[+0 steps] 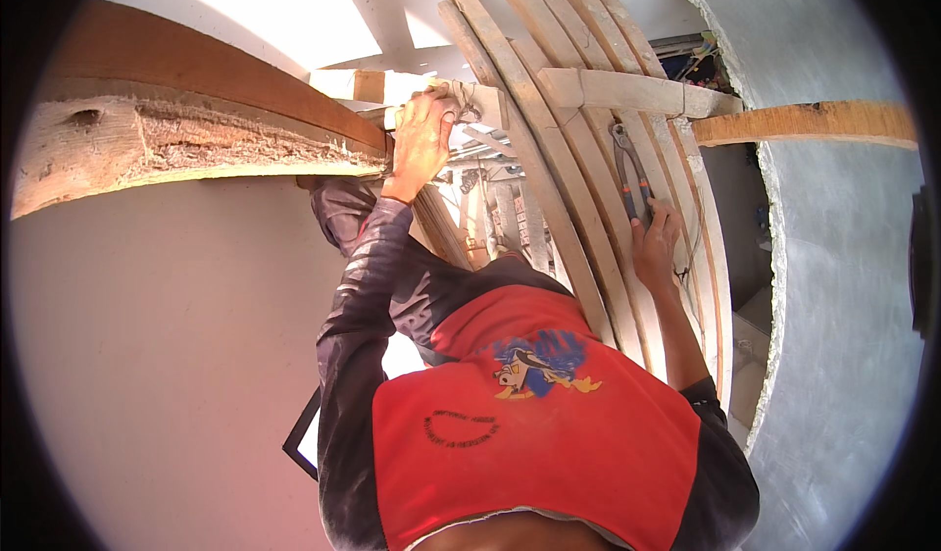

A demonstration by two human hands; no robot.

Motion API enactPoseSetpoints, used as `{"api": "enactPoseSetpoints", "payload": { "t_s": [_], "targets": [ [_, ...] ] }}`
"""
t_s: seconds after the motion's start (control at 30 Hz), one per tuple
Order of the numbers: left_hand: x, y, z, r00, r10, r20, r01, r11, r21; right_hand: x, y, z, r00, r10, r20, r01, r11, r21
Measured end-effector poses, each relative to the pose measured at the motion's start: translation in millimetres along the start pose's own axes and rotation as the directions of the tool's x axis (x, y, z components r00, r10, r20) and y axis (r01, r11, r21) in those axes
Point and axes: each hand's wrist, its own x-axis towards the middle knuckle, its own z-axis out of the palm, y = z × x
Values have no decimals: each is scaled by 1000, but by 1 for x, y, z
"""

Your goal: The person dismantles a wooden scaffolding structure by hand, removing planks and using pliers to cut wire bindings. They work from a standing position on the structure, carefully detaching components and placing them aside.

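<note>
My right hand (659,242) is closed round the lower handles of a pair of pincers (624,154) with grey and orange grips. Their round metal head points away from me, over the long wooden planks (559,139). My left hand (421,144) lies over a short wooden crosspiece (490,105), its fingers bent over the wood. Close to those fingertips, thin wire (470,112) loops round the crosspiece. Whether the fingers also pinch the wire is hard to make out.
A thick rough beam (216,144) comes in from the left toward my left hand. Another crosspiece (637,92) lies across the planks, beside a beam (814,123) reaching right. A grey wall (833,257) with a broken edge stands at right. Gaps between planks show things below.
</note>
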Motion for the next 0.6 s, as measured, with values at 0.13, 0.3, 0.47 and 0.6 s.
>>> {"api": "enactPoseSetpoints", "payload": {
  "t_s": [0.13,0.3,0.47,0.6],
  "targets": [
    [2,3,-1,1000,28,0,-28,999,31,2,1,0,1000,-13,-13,12,1000,-25],
    [0,-6,-2,993,6,116,-14,998,68,1,0,-4,999,-3,-50,3,1000,4],
    [1,-5,-6,996,32,79,-34,999,20,39,-31,-15,981,-105,-162,126,984,129],
    [-2,-10,-1,994,-14,106,2,994,110,95,-113,-6,970,-228,78,169,874,455]
  ]
}}
